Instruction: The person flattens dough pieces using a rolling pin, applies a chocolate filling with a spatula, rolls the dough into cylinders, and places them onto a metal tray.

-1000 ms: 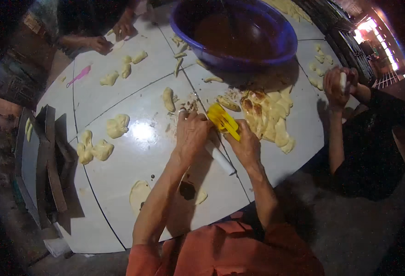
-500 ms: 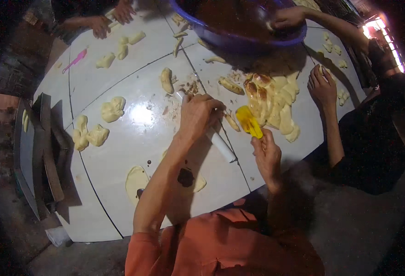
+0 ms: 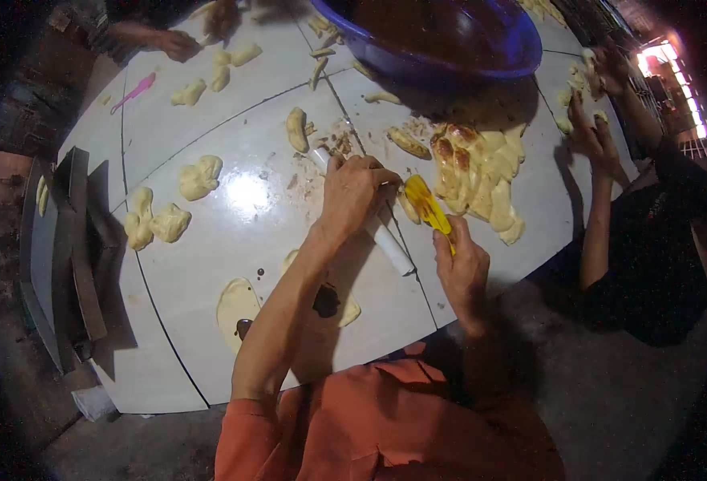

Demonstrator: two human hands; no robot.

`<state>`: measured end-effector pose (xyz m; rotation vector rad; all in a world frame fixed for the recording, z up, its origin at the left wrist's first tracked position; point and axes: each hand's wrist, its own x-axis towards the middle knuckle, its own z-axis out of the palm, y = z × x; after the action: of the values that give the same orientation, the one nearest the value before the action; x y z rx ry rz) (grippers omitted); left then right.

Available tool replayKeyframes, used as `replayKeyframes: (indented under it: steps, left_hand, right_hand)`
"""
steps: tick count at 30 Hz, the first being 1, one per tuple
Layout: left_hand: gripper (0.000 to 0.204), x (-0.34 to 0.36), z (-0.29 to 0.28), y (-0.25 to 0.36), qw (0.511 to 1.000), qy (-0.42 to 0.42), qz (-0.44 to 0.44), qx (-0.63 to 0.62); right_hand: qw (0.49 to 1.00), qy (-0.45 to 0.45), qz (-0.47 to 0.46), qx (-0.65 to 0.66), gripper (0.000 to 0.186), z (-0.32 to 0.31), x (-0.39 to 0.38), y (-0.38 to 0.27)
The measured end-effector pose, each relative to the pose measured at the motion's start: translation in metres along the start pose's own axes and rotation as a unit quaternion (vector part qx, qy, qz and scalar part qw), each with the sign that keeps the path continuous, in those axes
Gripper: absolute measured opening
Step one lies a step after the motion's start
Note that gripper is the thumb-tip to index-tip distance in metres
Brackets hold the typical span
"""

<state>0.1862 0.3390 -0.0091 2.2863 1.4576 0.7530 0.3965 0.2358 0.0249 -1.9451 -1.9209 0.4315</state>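
In my right hand (image 3: pixel 461 263) is a yellow plastic scraper (image 3: pixel 427 205) smeared with brown, its blade close to my left fingertips. My left hand (image 3: pixel 355 192) lies across a white tube (image 3: pixel 391 250), its fingers curled together; what they hold, if anything, is hidden. Just beyond the scraper, a peeled banana piece (image 3: pixel 406 206) shows in part. To the right spreads a patch of overlapping pale dough pieces (image 3: pixel 482 188), brown-glazed at its far left. Below my left forearm lie flattened dough rounds (image 3: pixel 234 305) with dark brown filling (image 3: pixel 326 300).
A large purple basin (image 3: pixel 441 68) of brown liquid stands at the far edge. Dough lumps (image 3: pixel 199 178) sit at left, banana pieces (image 3: pixel 297 130) mid-table. A pink tool (image 3: pixel 137 90) lies far left. Another person's hands (image 3: pixel 594 140) work at right; another's (image 3: pixel 178 45) at far left.
The yellow scraper has moved left toward my left hand and turned more edge-on. The person at right has taken a hand out of the basin and now has both hands over dough pieces.
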Motion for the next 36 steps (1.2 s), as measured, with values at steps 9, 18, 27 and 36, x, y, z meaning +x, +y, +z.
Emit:
replayKeyframes:
  steps: [9, 18, 27, 36]
  left_hand:
    - [0.02, 0.002, 0.001, 0.001, 1.0, -0.012, -0.013, 0.014]
    - [0.012, -0.001, 0.003, 0.0, 1.0, 0.001, -0.009, 0.003]
    - [0.014, 0.001, 0.0, 0.001, 1.0, 0.004, 0.004, 0.021]
    - [0.013, 0.001, 0.004, 0.002, 1.0, 0.014, -0.004, 0.003]
  right_hand:
    - [0.999, -0.042, 0.025, -0.018, 0.027, 0.004, 0.0, 0.0]
    - [0.998, -0.053, 0.021, -0.038, 0.027, 0.002, -0.001, 0.003]
    - [1.0, -0.005, -0.009, -0.005, 0.021, 0.003, -0.002, 0.002]
    - [1.0, 0.0, -0.009, 0.006, 0.02, 0.0, 0.0, -0.002]
